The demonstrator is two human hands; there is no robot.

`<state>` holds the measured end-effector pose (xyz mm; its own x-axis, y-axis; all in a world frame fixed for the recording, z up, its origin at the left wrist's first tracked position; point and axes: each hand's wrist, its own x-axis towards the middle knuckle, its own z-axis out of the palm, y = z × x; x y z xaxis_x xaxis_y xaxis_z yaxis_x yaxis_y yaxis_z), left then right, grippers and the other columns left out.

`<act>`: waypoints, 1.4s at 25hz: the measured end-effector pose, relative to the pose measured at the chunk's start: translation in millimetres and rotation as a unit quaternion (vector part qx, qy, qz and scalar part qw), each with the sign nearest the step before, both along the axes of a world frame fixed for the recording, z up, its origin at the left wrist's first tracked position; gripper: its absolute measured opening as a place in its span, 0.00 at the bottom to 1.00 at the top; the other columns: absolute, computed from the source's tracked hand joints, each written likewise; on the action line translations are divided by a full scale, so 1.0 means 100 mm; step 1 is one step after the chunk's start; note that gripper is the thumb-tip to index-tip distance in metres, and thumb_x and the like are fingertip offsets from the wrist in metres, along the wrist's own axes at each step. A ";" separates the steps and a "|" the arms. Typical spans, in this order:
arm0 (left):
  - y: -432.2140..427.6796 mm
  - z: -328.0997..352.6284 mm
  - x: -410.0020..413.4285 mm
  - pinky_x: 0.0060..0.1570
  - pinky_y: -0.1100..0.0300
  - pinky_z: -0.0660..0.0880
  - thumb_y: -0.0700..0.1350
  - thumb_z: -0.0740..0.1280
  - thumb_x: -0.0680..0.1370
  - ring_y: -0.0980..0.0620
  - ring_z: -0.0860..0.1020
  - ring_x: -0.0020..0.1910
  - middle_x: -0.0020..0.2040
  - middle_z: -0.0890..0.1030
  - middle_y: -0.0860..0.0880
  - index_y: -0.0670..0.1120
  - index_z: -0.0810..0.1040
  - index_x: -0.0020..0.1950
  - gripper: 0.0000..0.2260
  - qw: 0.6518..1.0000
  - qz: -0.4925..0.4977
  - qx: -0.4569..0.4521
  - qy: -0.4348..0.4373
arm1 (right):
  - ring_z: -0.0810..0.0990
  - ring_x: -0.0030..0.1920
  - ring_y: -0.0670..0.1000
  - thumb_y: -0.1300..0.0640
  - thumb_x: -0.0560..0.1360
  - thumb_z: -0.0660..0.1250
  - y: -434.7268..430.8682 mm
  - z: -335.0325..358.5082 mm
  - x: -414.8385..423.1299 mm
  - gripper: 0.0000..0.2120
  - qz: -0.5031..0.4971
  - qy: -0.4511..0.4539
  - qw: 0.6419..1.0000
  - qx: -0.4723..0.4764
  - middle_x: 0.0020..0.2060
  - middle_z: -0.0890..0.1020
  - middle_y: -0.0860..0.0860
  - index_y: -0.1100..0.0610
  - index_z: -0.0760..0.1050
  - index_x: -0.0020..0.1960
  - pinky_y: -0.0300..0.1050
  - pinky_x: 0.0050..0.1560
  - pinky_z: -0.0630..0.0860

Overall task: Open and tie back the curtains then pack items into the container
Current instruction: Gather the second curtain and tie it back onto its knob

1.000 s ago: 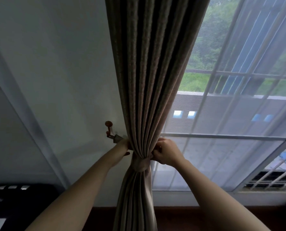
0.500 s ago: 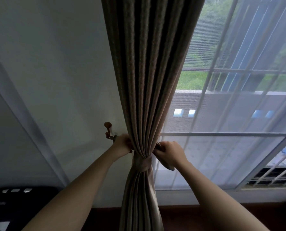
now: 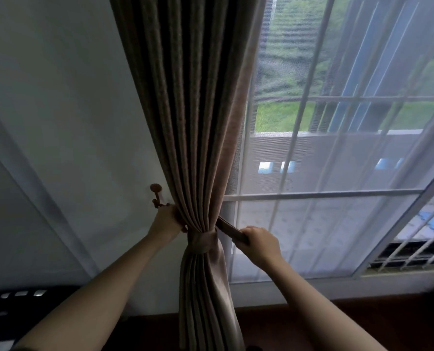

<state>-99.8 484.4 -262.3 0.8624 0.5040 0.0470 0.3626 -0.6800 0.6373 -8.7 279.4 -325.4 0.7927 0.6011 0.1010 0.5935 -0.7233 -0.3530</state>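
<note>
A brown pleated curtain point(image 3: 193, 117) hangs gathered at the left edge of the window. A matching fabric tie-back point(image 3: 202, 241) is wrapped around its waist. My left hand point(image 3: 167, 221) grips the tie-back's left end beside the curtain, just under a brown wall hook point(image 3: 156, 192). My right hand point(image 3: 259, 243) grips the tie-back's other end, a strap point(image 3: 230, 229) drawn taut to the right of the curtain. The tie-back's left end is hidden in my left hand.
A sheer white curtain point(image 3: 337, 198) covers the window point(image 3: 325, 193) on the right. A white wall point(image 3: 59, 122) fills the left. A dark object point(image 3: 21, 307) sits low at the left, and dark wood point(image 3: 363, 323) runs under the sill.
My right hand has pulled the tie-back strap out to the right and down, away from the curtain. My left hand stays by the hook.
</note>
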 end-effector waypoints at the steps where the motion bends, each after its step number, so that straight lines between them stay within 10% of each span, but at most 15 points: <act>1: 0.02 0.02 0.01 0.28 0.69 0.69 0.32 0.62 0.76 0.51 0.75 0.29 0.29 0.76 0.45 0.35 0.78 0.37 0.09 1.000 -0.005 -0.005 0.012 | 0.77 0.43 0.53 0.46 0.75 0.62 -0.03 -0.01 -0.02 0.13 0.000 0.006 1.000 -0.004 0.39 0.76 0.48 0.54 0.79 0.46 0.43 0.30 0.62; 8: -0.03 -0.17 -0.23 0.44 0.56 0.79 0.42 0.63 0.78 0.52 0.81 0.41 0.47 0.82 0.43 0.44 0.78 0.48 0.04 0.972 0.042 -0.223 -0.059 | 0.70 0.30 0.46 0.50 0.73 0.66 -0.15 0.10 -0.26 0.07 0.009 0.051 0.992 0.117 0.29 0.72 0.45 0.51 0.71 0.38 0.41 0.28 0.62; 15: -0.30 -0.29 -0.33 0.42 0.67 0.72 0.53 0.66 0.76 0.57 0.79 0.44 0.41 0.82 0.54 0.50 0.82 0.40 0.10 0.987 -0.062 -0.147 -0.001 | 0.68 0.32 0.45 0.54 0.72 0.67 -0.17 -0.08 -0.63 0.08 0.152 0.023 0.977 0.148 0.31 0.71 0.45 0.58 0.76 0.38 0.38 0.31 0.61; 20: -0.51 -0.21 -0.23 0.26 0.65 0.61 0.53 0.72 0.68 0.57 0.66 0.23 0.21 0.66 0.52 0.46 0.70 0.22 0.20 0.992 -0.104 -0.030 0.066 | 0.77 0.42 0.48 0.59 0.71 0.68 -0.09 -0.07 -0.73 0.07 0.208 0.079 0.965 0.139 0.42 0.80 0.50 0.57 0.80 0.49 0.42 0.42 0.74; 29: -0.12 -0.15 -0.41 0.43 0.62 0.69 0.43 0.63 0.77 0.54 0.76 0.43 0.40 0.78 0.53 0.52 0.76 0.39 0.08 0.975 -0.151 -0.152 0.054 | 0.74 0.61 0.48 0.52 0.73 0.69 -0.37 -0.09 -0.57 0.25 0.128 0.171 0.977 0.014 0.62 0.75 0.50 0.50 0.69 0.68 0.41 0.59 0.71; 35: 0.34 -0.26 -0.31 0.47 0.58 0.73 0.42 0.66 0.77 0.48 0.80 0.45 0.44 0.81 0.46 0.44 0.79 0.49 0.03 0.983 -0.178 0.007 0.036 | 0.74 0.63 0.51 0.55 0.76 0.65 0.01 0.11 -0.36 0.23 0.063 0.131 0.984 0.106 0.65 0.75 0.54 0.56 0.67 0.70 0.41 0.61 0.69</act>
<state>-130.5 518.3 -287.8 0.9853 0.1700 -0.0165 0.1448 -0.7799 0.6089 -44.3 280.6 -314.8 0.7295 0.6829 0.0378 0.5421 -0.5437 -0.6407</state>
